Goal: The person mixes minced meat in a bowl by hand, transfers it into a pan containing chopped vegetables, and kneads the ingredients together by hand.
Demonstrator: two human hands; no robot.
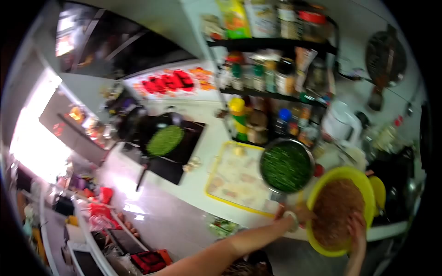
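Observation:
A yellow bowl at the right holds pinkish-brown minced meat. It overhangs the counter's front edge. My left hand, with a pale bracelet at the wrist, is closed at the bowl's left rim; blur softens its fingers. Over the lower right rim reaches my right hand, its fingers bent into the mince. Just behind my left hand stands a metal pot filled with chopped greens. Beside the pot lies a yellow-edged cutting board with pale smears.
A pan near a green round mass sits on the black cooktop. Behind the board rises a black spice rack full of jars. A white jug stands behind the bowl. Red bags lie at lower left.

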